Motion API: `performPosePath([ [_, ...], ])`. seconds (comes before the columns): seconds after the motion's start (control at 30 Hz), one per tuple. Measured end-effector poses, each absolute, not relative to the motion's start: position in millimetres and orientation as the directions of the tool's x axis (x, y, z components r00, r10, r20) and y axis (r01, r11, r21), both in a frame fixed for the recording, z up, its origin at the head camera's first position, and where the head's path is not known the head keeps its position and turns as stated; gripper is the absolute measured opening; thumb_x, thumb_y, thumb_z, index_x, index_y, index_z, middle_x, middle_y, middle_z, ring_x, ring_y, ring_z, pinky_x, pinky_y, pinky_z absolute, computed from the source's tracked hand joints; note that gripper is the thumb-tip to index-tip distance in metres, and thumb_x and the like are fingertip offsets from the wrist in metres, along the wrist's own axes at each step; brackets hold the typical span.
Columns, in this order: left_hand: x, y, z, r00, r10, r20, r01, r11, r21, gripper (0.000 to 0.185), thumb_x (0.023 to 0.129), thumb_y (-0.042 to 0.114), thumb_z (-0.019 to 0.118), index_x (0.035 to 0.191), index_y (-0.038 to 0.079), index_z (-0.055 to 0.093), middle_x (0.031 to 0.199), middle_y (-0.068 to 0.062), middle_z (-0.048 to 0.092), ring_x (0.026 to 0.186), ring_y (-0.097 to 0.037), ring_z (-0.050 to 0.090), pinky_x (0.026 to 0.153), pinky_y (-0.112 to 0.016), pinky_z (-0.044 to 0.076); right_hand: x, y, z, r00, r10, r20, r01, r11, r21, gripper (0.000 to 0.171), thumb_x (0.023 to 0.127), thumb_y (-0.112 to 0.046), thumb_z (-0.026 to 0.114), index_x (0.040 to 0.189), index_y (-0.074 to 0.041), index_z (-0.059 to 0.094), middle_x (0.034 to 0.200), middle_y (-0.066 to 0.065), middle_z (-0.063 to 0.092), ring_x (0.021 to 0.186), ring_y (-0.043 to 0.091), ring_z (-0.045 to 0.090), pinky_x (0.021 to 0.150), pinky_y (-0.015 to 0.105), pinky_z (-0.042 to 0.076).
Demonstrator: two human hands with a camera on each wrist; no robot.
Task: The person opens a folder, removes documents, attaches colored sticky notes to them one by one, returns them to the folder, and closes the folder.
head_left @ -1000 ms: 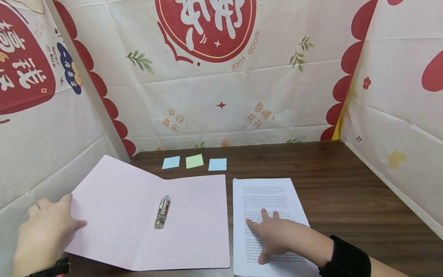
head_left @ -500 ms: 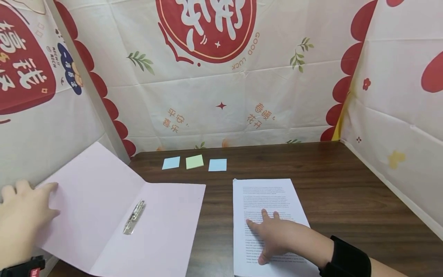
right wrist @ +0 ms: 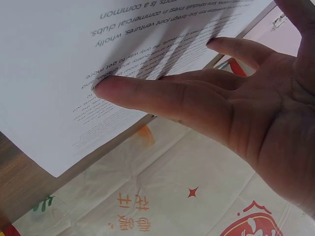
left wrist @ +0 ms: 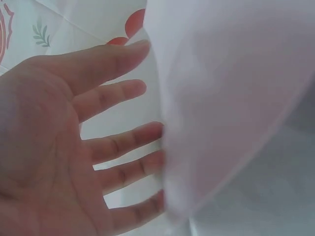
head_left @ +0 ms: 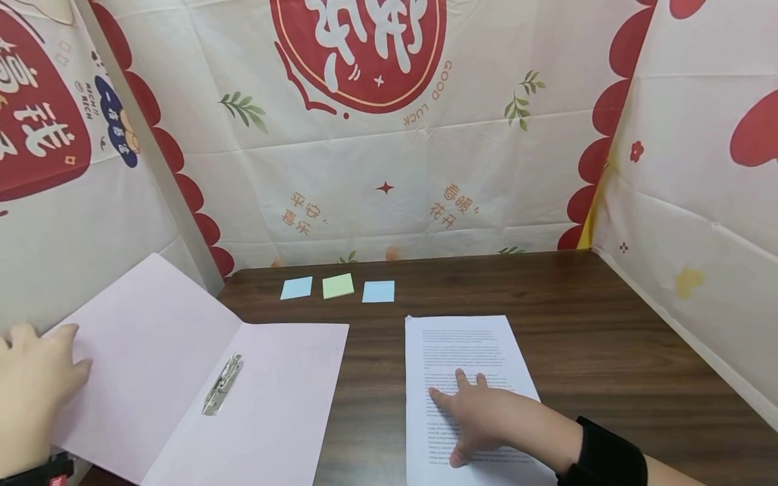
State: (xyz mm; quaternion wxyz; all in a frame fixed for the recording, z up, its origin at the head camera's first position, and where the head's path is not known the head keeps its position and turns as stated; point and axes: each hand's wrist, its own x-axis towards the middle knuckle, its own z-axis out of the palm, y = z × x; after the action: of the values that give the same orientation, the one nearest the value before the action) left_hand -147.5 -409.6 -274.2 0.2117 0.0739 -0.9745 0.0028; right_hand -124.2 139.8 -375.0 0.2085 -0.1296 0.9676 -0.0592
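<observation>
A pale pink folder [head_left: 286, 398] lies spread at the left of the table, its left cover tilted up against the side cloth. A metal clip [head_left: 222, 385] sits near its fold. At that cover's outer edge is my left hand [head_left: 30, 385]; in the left wrist view its fingers [left wrist: 123, 142] are spread and nearly straight, some tips meeting the cover's edge. My right hand [head_left: 480, 415] rests with spread fingers on a stack of printed paper [head_left: 456, 344] right of the folder. The right wrist view shows fingertips touching the printed sheet [right wrist: 54, 98].
Three sticky notes lie in a row behind the folder: a blue one [head_left: 296, 288], a green one [head_left: 338, 286] and another blue one [head_left: 378, 291]. Printed cloth walls [head_left: 340, 162] enclose the dark wooden table [head_left: 547, 317] at the back and both sides.
The folder has slid left, away from the paper stack, its left cover rising against the side cloth. My left hand moved left with it. My right hand has stayed on the paper.
</observation>
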Motion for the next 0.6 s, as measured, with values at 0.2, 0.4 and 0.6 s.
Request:
performPosePath([
  [0.2,-144,-400,-276,-0.939,-0.116,0.323,-0.131,0.991,-0.023,0.056,0.089,0.017,0.072,0.13,-0.013,0.048,0.126,-0.055,0.033,0.117,-0.079,0.033,0.1,-0.087,0.03,-125,139,-375,-0.88,-0.276,-0.387,-0.228,0.959,-0.166,0.104,0.067,-0.046,0.098,0.157,-0.02,0.053,0.163,0.037,0.039,0.145,0.07,0.038,0.1,0.087,0.041],
  [0.4,-149,-350,-280,-0.947,0.021,0.322,0.011,0.999,-0.034,0.053,0.095,0.028,0.071,0.138,0.001,0.058,0.13,-0.041,0.051,0.116,-0.066,0.045,0.077,-0.083,0.044,-125,139,-375,-0.877,-0.282,-0.388,-0.232,0.958,-0.171,0.105,0.066,-0.046,0.098,0.157,-0.02,0.053,0.163,0.037,0.038,0.145,0.071,0.037,0.099,0.088,0.041],
  [0.6,-151,-234,-309,-0.849,0.311,0.428,0.327,0.944,-0.037,0.036,0.092,0.026,0.079,0.125,0.011,0.073,0.117,-0.018,0.073,0.107,-0.045,0.069,0.077,-0.065,0.057,-124,139,-375,-0.878,-0.277,-0.39,-0.226,0.959,-0.172,0.105,0.066,-0.047,0.097,0.157,-0.019,0.053,0.163,0.037,0.038,0.145,0.07,0.037,0.098,0.089,0.04],
])
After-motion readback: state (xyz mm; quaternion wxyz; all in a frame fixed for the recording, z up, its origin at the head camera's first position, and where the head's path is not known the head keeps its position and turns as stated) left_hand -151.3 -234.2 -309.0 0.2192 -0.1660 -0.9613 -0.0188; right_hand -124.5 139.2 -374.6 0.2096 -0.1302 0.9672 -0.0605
